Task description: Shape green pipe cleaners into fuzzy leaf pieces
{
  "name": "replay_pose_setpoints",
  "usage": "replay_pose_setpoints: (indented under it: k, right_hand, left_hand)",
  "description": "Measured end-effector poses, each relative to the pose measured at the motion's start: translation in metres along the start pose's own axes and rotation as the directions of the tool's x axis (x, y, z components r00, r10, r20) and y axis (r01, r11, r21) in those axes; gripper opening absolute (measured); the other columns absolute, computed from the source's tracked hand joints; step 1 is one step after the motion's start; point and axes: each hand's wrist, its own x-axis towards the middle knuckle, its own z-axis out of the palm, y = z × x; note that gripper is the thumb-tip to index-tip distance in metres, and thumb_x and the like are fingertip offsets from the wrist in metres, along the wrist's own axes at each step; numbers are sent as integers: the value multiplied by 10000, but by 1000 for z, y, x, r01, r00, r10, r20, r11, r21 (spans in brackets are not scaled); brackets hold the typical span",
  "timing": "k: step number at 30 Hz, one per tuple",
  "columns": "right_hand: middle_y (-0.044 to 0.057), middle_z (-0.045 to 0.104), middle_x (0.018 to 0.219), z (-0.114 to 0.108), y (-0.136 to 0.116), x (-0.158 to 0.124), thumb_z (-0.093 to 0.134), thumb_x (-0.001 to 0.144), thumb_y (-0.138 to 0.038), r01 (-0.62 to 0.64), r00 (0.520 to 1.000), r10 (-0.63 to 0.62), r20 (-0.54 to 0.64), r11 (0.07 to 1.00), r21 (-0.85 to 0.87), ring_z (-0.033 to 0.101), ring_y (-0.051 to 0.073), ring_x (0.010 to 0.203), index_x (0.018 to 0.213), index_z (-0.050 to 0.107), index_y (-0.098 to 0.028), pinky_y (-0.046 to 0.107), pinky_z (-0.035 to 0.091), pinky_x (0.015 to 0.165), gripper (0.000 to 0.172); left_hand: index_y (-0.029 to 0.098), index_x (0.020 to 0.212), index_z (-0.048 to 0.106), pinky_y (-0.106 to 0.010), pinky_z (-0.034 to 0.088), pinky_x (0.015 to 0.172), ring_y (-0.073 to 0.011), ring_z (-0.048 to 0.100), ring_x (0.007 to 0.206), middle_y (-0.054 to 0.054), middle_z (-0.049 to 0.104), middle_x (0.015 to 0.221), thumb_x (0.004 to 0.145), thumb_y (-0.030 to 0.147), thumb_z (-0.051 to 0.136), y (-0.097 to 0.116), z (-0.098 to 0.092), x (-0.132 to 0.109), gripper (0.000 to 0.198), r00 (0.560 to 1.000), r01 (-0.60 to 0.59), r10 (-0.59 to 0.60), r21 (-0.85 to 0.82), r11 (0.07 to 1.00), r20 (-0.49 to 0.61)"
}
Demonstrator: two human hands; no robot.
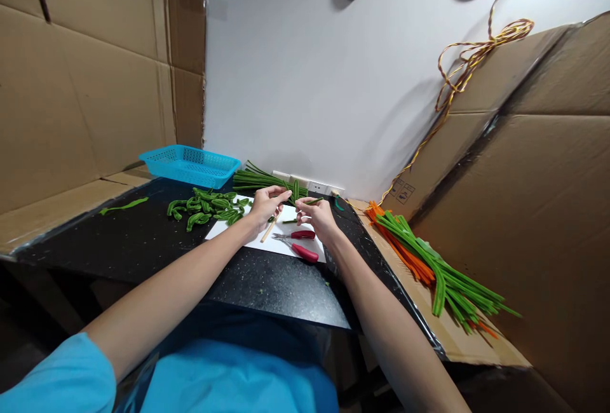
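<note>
My left hand is closed around a thin wooden stick that slants down toward me, and its fingers also pinch a green pipe cleaner. My right hand is closed on the other end of that green pipe cleaner, just right of the left hand. Both hands hover over a white sheet on the black table. Red-handled pliers lie on the sheet just below the right hand.
A pile of bent green pipe-cleaner pieces lies left of the hands, and one stray piece further left. A blue basket stands behind. Straight green stems lie by the wall. Green and orange pipe cleaners rest on cardboard at right.
</note>
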Motion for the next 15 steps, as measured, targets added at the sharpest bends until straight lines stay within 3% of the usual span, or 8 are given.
replay_pose_setpoints:
  k: [15]
  right_hand:
    - [24,664,626,1,0,-2,895,659,-365,35,997,-27,75,995,-97,614,138,484,745,702,-141,278,555,484,308]
  left_hand:
    - [140,903,681,-188,324,372,-49,513,446,-12,676,819,835,307,823,0,3,-4,230,998,-52,47,100,994,46]
